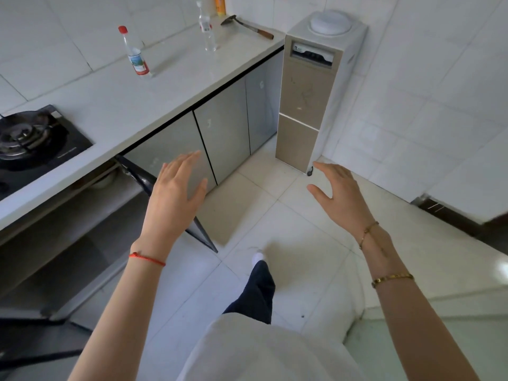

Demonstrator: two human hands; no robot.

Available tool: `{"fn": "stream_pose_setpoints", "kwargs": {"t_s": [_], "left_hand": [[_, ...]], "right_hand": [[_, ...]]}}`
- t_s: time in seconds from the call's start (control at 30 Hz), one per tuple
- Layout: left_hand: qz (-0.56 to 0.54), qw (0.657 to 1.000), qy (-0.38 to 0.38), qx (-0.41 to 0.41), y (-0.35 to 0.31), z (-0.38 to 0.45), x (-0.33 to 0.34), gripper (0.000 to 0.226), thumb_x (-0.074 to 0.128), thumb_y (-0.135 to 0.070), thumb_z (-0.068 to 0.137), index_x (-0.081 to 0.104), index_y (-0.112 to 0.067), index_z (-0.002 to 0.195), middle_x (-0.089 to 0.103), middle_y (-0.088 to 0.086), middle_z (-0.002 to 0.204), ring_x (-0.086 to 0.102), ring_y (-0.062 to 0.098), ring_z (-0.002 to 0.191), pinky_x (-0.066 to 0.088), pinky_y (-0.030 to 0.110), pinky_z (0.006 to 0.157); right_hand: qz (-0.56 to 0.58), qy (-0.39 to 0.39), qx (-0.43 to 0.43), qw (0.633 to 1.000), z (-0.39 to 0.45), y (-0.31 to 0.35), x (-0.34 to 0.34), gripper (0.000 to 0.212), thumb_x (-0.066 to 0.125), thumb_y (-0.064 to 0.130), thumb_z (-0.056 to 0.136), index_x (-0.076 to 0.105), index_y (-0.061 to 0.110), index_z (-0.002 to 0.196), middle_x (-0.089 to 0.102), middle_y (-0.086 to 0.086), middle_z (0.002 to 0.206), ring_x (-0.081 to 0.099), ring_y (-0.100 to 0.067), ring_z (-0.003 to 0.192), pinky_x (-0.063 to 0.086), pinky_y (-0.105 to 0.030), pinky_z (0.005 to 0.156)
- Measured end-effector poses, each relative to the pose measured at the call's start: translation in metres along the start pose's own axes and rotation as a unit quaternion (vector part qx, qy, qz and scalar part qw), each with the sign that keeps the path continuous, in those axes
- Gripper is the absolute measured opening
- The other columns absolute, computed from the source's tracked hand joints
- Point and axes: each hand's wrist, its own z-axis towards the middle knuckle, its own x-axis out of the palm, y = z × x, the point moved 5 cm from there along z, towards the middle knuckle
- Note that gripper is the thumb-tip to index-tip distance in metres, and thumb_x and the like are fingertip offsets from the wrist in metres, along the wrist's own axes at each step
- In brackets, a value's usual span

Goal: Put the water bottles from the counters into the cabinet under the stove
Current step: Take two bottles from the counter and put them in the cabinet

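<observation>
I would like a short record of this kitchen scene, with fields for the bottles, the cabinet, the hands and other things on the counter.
bottles on counter: two, both upright; red-capped bottle nearer the stove, clear bottle farther along
stove: black gas stove set in the counter
cabinet under stove: cabinet door open; no bottle visible inside
left hand: open, empty, in front of the open door
right hand: open, empty, above the floor
other items: knife at the far end of the counter; water dispenser beside the counter

Hidden and cut off
Stove (30, 136) runs off the left edge; orange container (220, 4) cropped at top; cabinet (82, 215) depths dim
</observation>
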Motion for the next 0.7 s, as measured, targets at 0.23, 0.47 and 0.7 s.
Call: {"fn": "stream_pose_setpoints", "kwargs": {"t_s": [0.23, 0.47, 0.7], "left_hand": [[-0.007, 1.000, -0.012, -0.015, 0.023, 0.110, 0.033, 0.048, 0.054, -0.020, 0.094, 0.043, -0.015, 0.140, 0.051, 0.006, 0.140, 0.044, 0.024, 0.133, 0.029, 0.049, 0.116], [-0.013, 0.998, -0.048, -0.044, 0.053, 0.230, 0.042, 0.048, 0.054, -0.021, 0.094, 0.043, -0.016, 0.140, 0.049, 0.003, 0.142, 0.042, 0.020, 0.135, 0.026, 0.042, 0.119], [0.003, 0.997, -0.041, -0.070, 0.083, 0.317, 0.057, 0.049, 0.052, -0.023, 0.096, 0.040, -0.016, 0.143, 0.048, 0.003, 0.144, 0.038, 0.020, 0.139, 0.021, 0.041, 0.121]], "right_hand": [[0.021, 0.021, -0.022, 0.999, 0.131, -0.018, 0.024, 0.048, 0.059, 0.028, 0.092, 0.046, 0.016, 0.136, 0.054, -0.004, 0.131, 0.042, -0.020, 0.127, 0.039, -0.039, 0.105], [0.044, 0.025, -0.059, 0.997, 0.281, -0.006, 0.035, 0.049, 0.057, 0.029, 0.092, 0.044, 0.019, 0.138, 0.052, 0.001, 0.135, 0.040, -0.015, 0.129, 0.033, -0.030, 0.108], [0.035, 0.048, -0.114, 0.992, 0.394, -0.003, 0.061, 0.050, 0.056, 0.032, 0.092, 0.045, 0.014, 0.138, 0.052, -0.004, 0.135, 0.041, -0.019, 0.130, 0.036, -0.036, 0.109]]}}
